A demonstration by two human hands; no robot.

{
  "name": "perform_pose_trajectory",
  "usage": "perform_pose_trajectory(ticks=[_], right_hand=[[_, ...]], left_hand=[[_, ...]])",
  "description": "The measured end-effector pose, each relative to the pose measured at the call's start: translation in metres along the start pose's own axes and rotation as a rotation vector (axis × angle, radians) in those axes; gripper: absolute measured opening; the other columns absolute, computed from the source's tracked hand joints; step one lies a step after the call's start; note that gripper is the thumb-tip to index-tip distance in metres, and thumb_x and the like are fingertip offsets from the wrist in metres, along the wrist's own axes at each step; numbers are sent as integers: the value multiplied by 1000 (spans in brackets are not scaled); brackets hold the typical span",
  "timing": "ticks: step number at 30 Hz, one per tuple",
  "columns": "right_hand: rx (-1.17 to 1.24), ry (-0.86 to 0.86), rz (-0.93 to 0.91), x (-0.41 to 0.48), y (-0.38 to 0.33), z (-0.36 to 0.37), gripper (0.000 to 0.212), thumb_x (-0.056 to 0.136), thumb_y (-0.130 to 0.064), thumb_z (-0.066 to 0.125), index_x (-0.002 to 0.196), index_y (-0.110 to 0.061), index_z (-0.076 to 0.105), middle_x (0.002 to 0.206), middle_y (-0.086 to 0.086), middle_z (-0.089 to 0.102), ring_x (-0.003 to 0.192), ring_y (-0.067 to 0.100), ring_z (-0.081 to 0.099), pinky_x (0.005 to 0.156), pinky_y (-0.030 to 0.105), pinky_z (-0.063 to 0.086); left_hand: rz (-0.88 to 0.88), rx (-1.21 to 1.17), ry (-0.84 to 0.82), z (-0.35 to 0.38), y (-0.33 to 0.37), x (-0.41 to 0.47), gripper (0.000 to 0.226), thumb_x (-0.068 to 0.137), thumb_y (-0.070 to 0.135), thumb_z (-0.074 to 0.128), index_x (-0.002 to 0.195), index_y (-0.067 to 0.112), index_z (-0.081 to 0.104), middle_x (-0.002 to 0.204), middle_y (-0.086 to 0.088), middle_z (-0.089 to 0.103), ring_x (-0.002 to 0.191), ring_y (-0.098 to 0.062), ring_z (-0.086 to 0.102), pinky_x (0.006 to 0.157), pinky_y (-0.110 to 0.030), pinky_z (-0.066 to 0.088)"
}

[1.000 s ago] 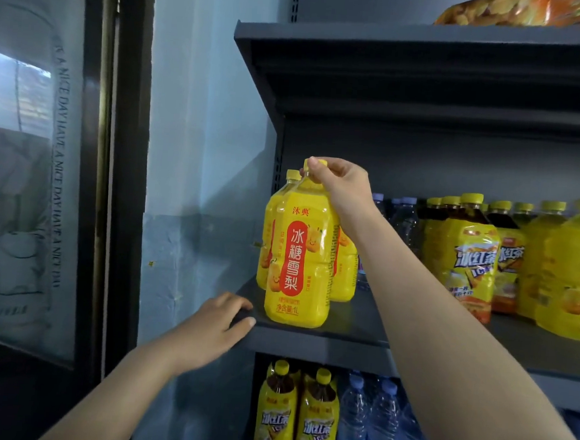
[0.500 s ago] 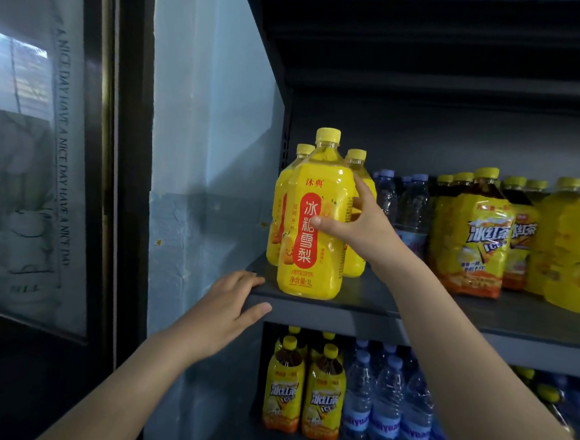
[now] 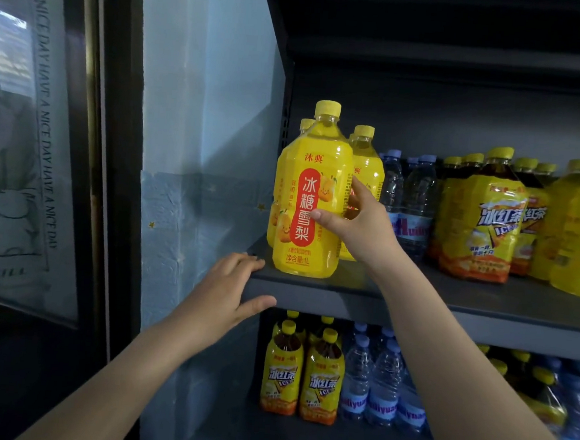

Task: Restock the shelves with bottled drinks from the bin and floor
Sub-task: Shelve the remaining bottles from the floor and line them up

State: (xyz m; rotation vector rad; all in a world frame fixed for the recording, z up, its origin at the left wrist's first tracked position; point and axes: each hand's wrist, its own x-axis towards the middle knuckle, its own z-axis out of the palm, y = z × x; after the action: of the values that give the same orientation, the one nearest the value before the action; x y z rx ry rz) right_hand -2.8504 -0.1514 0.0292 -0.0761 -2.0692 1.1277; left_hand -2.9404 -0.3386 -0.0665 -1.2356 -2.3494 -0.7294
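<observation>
**Bottle upright at the near left corner of the shelf**

Head view: our right hand (image 3: 360,224) grips the yellow bottle (image 3: 312,200) at mid-label, thumb across the front and fingers round its right side. The bottle stands upright, long axis vertical, near the shelf (image 3: 413,307) edge. Our left hand (image 3: 228,291) rests loose-fingered on the shelf corner just left of it, holding nothing. We judge the right hand is the one to nudge the bottle farther in.

A yellow bottle (image 3: 312,200) with yellow cap and red label stood upright at the grey shelf's (image 3: 413,307) near left corner, touching similar bottles (image 3: 368,167) behind.
</observation>
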Motion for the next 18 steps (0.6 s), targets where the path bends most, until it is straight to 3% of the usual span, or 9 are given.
perform_pose_trajectory(ticks=[6,13,18], right_hand=[[-94,47,14,16,6,28,94,73,-42,74,148,-21,22,142,6,41,129,27,43,101,51,44],[-144,53,8,23,10,33,92,75,-44,72,148,-19,23,144,6,40,131,26,41,103,50,42],[-177,53,-10,20,10,32,89,77,-44,69,148,-17,23,146,5,40,133,24,39,106,47,40]], left_hand=[[-12,-48,43,1,1,-2,126,48,97,1,138,15,33,140,3,33,130,-5,26,102,-11,17],[15,-53,62,1,-1,-2,122,51,96,2,136,15,35,137,4,34,115,9,20,97,-5,14],[8,-40,61,0,1,-2,124,50,96,0,135,14,36,136,3,35,127,-4,27,96,-5,13]])
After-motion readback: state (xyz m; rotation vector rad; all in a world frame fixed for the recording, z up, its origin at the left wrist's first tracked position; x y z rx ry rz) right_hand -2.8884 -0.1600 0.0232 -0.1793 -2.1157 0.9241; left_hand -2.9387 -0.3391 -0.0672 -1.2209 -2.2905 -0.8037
